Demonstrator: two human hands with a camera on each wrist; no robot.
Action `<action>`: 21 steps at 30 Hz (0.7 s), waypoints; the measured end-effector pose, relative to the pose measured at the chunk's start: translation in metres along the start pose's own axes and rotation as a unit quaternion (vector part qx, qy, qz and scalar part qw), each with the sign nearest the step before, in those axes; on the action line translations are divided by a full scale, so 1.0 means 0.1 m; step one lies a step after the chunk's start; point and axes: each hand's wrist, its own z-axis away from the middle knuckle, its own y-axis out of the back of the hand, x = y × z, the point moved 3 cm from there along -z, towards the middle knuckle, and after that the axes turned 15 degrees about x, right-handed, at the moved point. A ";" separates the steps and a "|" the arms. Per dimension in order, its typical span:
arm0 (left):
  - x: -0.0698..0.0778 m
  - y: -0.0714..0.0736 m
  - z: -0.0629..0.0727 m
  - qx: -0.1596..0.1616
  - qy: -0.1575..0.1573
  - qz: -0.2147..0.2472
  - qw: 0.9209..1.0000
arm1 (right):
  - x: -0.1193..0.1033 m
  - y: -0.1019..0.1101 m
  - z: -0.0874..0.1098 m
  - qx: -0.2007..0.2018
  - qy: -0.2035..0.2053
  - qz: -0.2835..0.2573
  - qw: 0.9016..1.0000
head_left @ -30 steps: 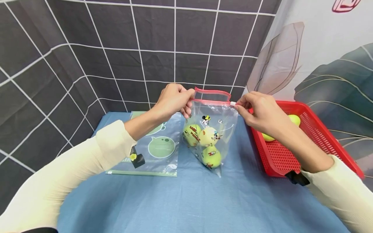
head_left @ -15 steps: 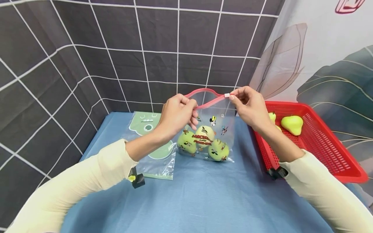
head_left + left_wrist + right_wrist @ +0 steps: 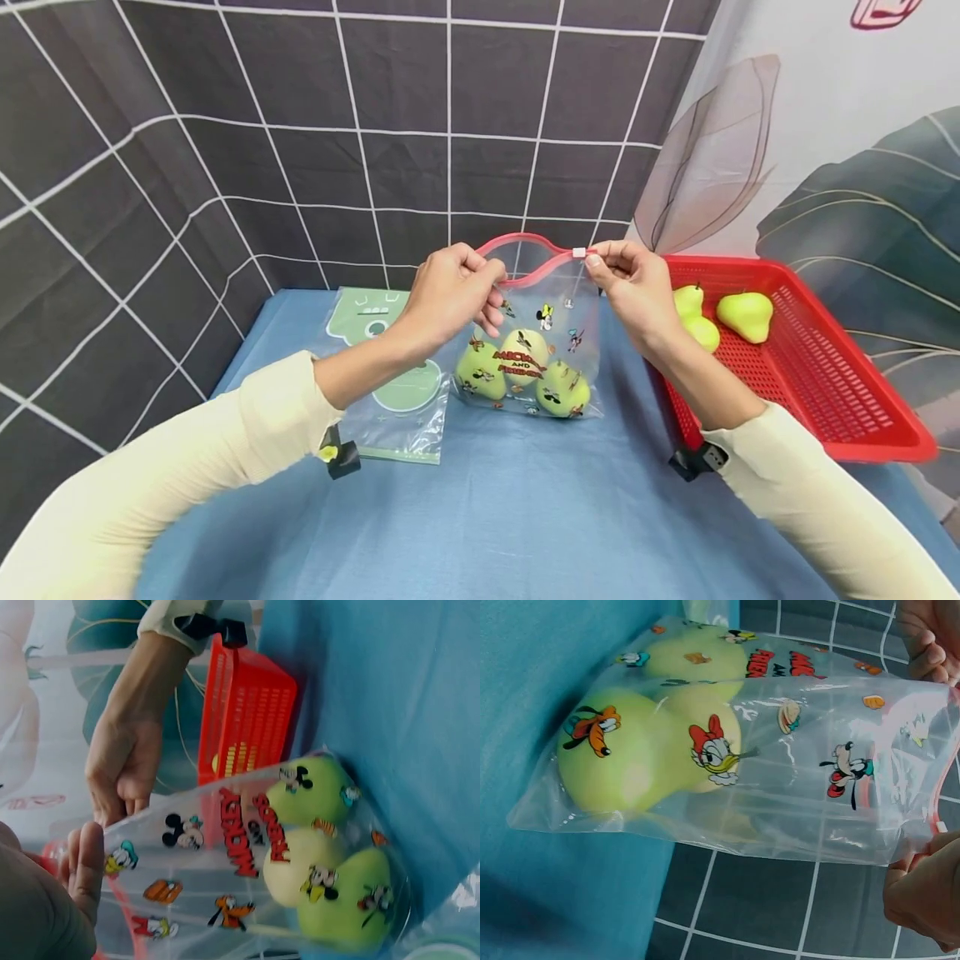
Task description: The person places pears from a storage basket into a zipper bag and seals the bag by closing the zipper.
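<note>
A clear slider bag [image 3: 555,333] with cartoon prints and a red rim stands on the blue cloth, its mouth gaping. Inside lie three pears [image 3: 564,390], two green and one paler, also plain through the film in the right wrist view. My left hand [image 3: 456,292] pinches the rim on the left. At the right end my right hand [image 3: 636,287] pinches the bag's top corner, just beside the white slider [image 3: 579,252]. In the left wrist view, the left hand's fingers partly cover the rim.
A red basket [image 3: 832,408] at the right holds several yellow-green pears [image 3: 745,317], some partly behind the right arm. Left of the filled bag, a flat bag with green prints [image 3: 408,387] lies partly under the left arm. Dark grid-patterned cloth [image 3: 397,92] hangs behind.
The bag has turned so its lettered face shows, and its mouth has bowed wider. My right hand has shifted slightly left. Over the last half second little has changed.
</note>
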 end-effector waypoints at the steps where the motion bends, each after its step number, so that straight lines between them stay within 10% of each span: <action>1: 0.01 0.01 -0.02 -0.006 0.002 -0.009 1.000 | 0.01 0.00 0.00 0.005 0.003 -0.002 1.000; 9: 0.26 0.16 -0.29 -0.043 -0.059 -0.208 0.976 | 0.08 0.00 0.01 0.024 0.008 -0.033 0.999; 15: 0.59 -0.01 -0.55 -0.040 -0.223 -0.312 0.922 | 0.12 -0.01 0.04 0.029 0.028 -0.037 0.998; 21: 0.82 -0.39 -0.71 -0.172 -0.363 -0.303 0.864 | 0.16 -0.04 0.06 0.036 0.039 -0.061 0.997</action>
